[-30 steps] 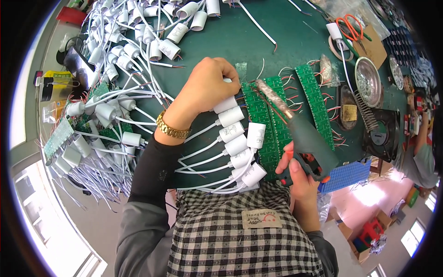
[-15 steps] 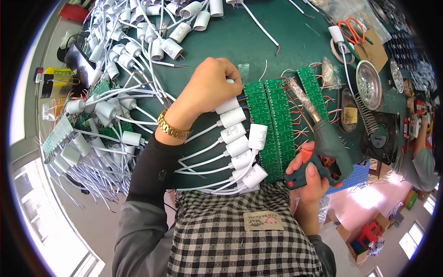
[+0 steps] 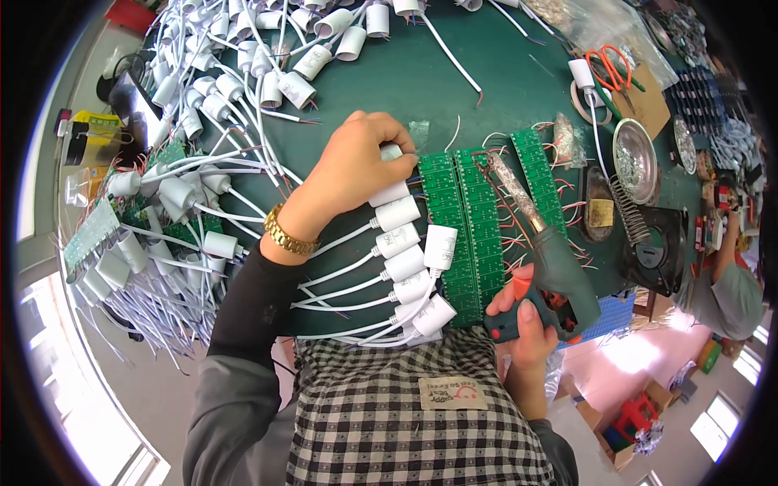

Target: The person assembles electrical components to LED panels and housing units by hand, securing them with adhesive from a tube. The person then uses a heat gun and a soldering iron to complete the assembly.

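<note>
My left hand (image 3: 344, 174) is closed at the far end of a row, its thumb and fingers pinching a white cylindrical socket (image 3: 391, 152). More white sockets with cables (image 3: 397, 212) lie side by side below it, against the left edge of the green circuit boards (image 3: 459, 235). My right hand (image 3: 531, 328) grips the handle of a dark green soldering gun (image 3: 563, 263) with an orange trigger. Its long tip reaches up and left to the top of the boards; whether it touches them, I cannot tell. One loose socket (image 3: 440, 245) rests across the boards.
Piles of white corded sockets (image 3: 215, 105) fill the left and far side. At right are a metal dish (image 3: 634, 158), a coiled-spring stand (image 3: 628, 206), a black fan (image 3: 655, 251) and orange-handled scissors (image 3: 609, 69). Another person's arm (image 3: 725, 251) shows at far right.
The whole view has shifted slightly, carrying the scene a little left. My left fingers have moved a little, so more of the pinched socket shows. The soldering gun keeps nearly the same place over the boards.
</note>
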Tool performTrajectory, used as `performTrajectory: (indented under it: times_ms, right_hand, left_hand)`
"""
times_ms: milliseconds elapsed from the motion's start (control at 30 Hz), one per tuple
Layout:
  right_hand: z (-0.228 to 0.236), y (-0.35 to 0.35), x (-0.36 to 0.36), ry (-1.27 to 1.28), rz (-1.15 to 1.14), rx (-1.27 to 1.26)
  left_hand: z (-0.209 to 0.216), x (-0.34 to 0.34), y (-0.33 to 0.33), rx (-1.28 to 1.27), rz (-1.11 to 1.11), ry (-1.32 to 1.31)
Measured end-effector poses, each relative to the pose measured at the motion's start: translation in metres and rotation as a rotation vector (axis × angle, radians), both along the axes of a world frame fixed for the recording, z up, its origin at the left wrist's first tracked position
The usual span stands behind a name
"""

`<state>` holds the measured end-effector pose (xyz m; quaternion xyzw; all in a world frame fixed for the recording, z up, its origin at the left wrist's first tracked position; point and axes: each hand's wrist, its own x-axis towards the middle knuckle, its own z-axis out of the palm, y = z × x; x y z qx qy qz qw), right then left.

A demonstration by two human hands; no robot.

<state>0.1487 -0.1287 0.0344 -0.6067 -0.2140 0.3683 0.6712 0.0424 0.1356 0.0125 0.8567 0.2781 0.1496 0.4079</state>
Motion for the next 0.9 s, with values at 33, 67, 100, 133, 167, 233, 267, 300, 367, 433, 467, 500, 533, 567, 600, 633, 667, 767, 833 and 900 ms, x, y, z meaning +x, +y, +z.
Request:
performTrajectory:
  times_ms: [33,67,100,133,167,233,267,300,367,433,467,500,533,567,600,633,667,767,833,900]
  right_hand:
    - [0.001,0.001,0.0,-0.001,-0.001,0.0]
    - [0.001,0.003,-0.001,-0.007,0.02,-0.009]
    - [0.002,0.004,0.0,-0.015,0.044,-0.019]
    - [0.002,0.005,0.001,-0.019,0.044,-0.021]
    - [0.0,0.006,0.002,-0.042,0.109,0.009]
    - [-0.004,0.01,0.004,-0.13,0.215,0.049]
    - [-0.004,0.01,0.004,-0.133,0.215,0.049]
    - [-0.004,0.011,0.002,-0.136,0.217,0.033]
    - [-0.004,0.012,-0.001,-0.139,0.22,0.018]
    - [-0.007,0.012,0.0,-0.137,0.222,0.009]
    - [-0.005,0.013,0.0,-0.134,0.221,0.006]
    - [-0.002,0.015,0.0,-0.14,0.216,-0.023]
    - [0.0,0.016,-0.001,-0.145,0.21,-0.052]
    - [-0.002,0.016,0.0,-0.145,0.211,-0.053]
    - [-0.004,0.016,0.0,-0.196,0.239,-0.037]
    - [-0.007,0.016,0.001,-0.247,0.268,-0.021]
    - [-0.01,0.014,0.002,-0.247,0.269,-0.021]
    - [-0.014,0.01,0.004,-0.415,0.302,-0.11]
    - [-0.012,0.013,0.003,-0.412,0.307,-0.107]
    - [-0.005,0.016,0.003,-0.404,0.281,-0.187]
  left_hand:
    - [0.002,-0.001,-0.003,-0.014,0.026,-0.003]
    - [0.003,-0.001,-0.004,-0.028,0.052,-0.006]
    - [0.002,-0.002,-0.004,-0.029,0.052,-0.01]
    - [-0.001,-0.005,-0.002,-0.022,0.043,-0.03]
    - [-0.002,-0.006,-0.001,-0.014,0.034,-0.05]
    - [0.0,-0.007,0.0,-0.015,0.016,-0.032]
    - [0.0,-0.007,0.0,-0.015,0.0,-0.011]
    - [-0.001,-0.008,0.0,-0.015,0.0,-0.013]
    - [-0.004,-0.009,0.0,-0.006,-0.016,-0.065]
    - [-0.004,-0.006,-0.001,-0.002,0.0,-0.053]
    - [-0.003,-0.005,-0.001,0.005,0.016,-0.042]
    - [-0.003,-0.004,-0.001,0.004,0.016,-0.042]
    - [-0.003,-0.003,-0.002,0.01,0.029,-0.033]
    - [-0.003,-0.003,-0.002,0.015,0.042,-0.023]
    - [-0.003,-0.002,-0.003,0.015,0.042,-0.024]
    - [-0.003,-0.002,-0.004,0.017,0.056,-0.018]
    - [-0.002,-0.002,-0.004,0.019,0.069,-0.012]
    - [-0.008,-0.001,-0.003,0.046,0.075,-0.104]
    - [-0.009,-0.001,-0.003,0.053,0.072,-0.106]
    - [-0.009,-0.001,-0.003,0.061,0.07,-0.109]
